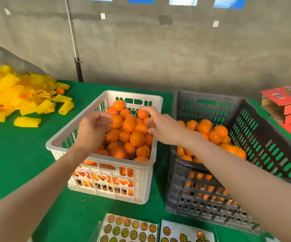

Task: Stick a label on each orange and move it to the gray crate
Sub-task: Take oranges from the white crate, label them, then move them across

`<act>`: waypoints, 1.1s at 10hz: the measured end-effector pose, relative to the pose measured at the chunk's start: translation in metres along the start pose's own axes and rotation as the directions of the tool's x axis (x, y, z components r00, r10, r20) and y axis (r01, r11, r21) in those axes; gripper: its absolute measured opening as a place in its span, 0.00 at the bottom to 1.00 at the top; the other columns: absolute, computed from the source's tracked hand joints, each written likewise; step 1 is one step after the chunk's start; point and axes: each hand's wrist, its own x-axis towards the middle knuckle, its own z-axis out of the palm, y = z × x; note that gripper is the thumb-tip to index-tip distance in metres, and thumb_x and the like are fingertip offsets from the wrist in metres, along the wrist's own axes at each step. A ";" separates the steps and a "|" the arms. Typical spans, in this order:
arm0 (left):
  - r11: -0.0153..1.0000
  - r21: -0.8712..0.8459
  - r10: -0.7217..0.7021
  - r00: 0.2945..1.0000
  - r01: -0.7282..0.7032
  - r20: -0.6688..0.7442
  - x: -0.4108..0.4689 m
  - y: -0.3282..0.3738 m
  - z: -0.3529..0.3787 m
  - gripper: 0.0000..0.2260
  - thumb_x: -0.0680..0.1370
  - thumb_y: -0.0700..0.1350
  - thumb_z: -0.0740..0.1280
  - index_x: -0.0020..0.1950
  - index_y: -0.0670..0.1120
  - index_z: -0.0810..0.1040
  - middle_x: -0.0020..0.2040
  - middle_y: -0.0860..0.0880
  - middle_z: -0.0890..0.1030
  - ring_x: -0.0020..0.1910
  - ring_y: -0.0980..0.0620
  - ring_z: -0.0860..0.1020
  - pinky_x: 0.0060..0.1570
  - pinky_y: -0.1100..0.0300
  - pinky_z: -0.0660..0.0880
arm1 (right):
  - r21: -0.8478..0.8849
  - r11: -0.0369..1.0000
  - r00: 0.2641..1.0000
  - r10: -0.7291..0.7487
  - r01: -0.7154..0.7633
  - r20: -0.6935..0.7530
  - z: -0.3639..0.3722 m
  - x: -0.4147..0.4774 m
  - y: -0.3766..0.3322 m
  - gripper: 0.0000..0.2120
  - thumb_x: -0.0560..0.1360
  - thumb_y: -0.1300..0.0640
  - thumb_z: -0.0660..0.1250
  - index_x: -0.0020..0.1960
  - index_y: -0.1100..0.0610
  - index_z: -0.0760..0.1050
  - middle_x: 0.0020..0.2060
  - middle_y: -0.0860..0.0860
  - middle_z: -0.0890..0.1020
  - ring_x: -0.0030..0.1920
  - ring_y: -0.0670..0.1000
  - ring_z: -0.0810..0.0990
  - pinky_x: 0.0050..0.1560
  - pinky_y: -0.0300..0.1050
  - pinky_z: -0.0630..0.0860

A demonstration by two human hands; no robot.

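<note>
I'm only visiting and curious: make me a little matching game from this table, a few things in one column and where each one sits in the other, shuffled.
Things
1. white crate
2. gray crate
3. yellow foam nets
4. label sheets

Places
A. near edge of the table, in front of the crates
B. far left of the table, in a loose pile
C. left of the other crate, heaped with oranges
D. right of the other crate, only partly filled

Pairs: 1-C, 2-D, 3-B, 4-A
</note>
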 end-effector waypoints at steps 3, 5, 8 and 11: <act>0.884 0.435 -0.240 0.964 0.169 0.112 0.120 -0.075 0.019 0.14 0.75 0.35 0.65 0.60 0.39 0.75 0.56 0.40 0.78 0.56 0.41 0.77 0.50 0.54 0.74 | -0.002 0.980 0.979 0.200 -0.200 0.031 0.053 0.071 0.037 0.41 0.78 0.62 0.60 0.76 0.42 0.34 0.36 0.55 0.78 0.34 0.57 0.80 0.34 0.51 0.76; 0.810 0.565 -0.380 0.876 0.161 0.296 0.155 -0.098 0.060 0.07 0.76 0.35 0.65 0.45 0.45 0.68 0.50 0.42 0.71 0.45 0.47 0.74 0.40 0.60 0.71 | 0.105 0.969 0.974 0.226 -0.223 -0.017 0.052 0.073 0.048 0.41 0.79 0.60 0.61 0.75 0.39 0.34 0.49 0.57 0.80 0.41 0.54 0.82 0.47 0.57 0.80; 0.834 0.462 -0.460 0.842 0.301 0.281 0.161 -0.132 0.074 0.24 0.74 0.38 0.70 0.69 0.42 0.68 0.68 0.36 0.68 0.65 0.35 0.70 0.64 0.42 0.70 | 0.164 0.974 0.981 0.172 -0.156 -0.093 0.054 0.077 0.058 0.37 0.78 0.59 0.63 0.74 0.36 0.44 0.54 0.50 0.76 0.43 0.46 0.78 0.45 0.46 0.79; 0.526 -0.496 -0.434 0.720 0.690 0.542 0.104 -0.052 0.029 0.19 0.70 0.37 0.71 0.58 0.51 0.74 0.59 0.42 0.78 0.53 0.41 0.80 0.41 0.50 0.81 | 0.377 0.915 0.892 0.284 -0.142 -0.351 0.034 0.070 0.045 0.09 0.77 0.59 0.66 0.57 0.50 0.76 0.53 0.46 0.77 0.49 0.38 0.74 0.48 0.25 0.69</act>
